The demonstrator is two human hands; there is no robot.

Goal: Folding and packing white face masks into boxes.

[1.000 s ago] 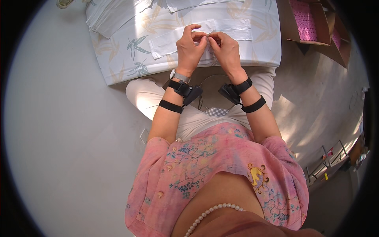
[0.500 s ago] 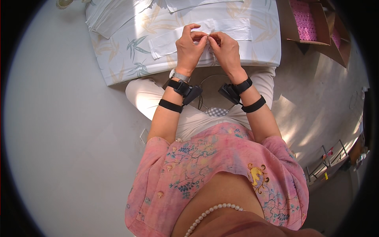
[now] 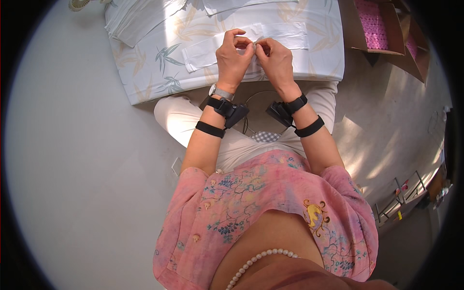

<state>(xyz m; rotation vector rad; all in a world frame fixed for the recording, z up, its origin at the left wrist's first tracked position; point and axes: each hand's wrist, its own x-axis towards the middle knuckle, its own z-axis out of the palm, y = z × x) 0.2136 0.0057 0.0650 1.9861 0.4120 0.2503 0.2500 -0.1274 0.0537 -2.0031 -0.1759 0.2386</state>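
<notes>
Over the near part of a cloth-covered table, my left hand (image 3: pixel 234 58) and my right hand (image 3: pixel 276 59) meet with thumbs and forefingers pinched almost tip to tip. Something small and whitish seems to lie between the fingertips, too small to make out. The other fingers of each hand are curled. Beneath and behind them lies a flat folded white strip (image 3: pixel 200 54), its left part showing beside my left hand. A second white piece (image 3: pixel 292 36) reaches out to the right. Their middle is partly hidden by my hands.
A stack of white sheets (image 3: pixel 140 21) lies at the table's far left, and another white sheet (image 3: pixel 246 5) at the far edge. The patterned tablecloth (image 3: pixel 169 60) reaches close to my knees. Open cardboard boxes (image 3: pixel 397 57) with pink contents stand at the far right.
My hands stay almost in place, still pinched together. My left wrist has shifted very slightly to the right.
</notes>
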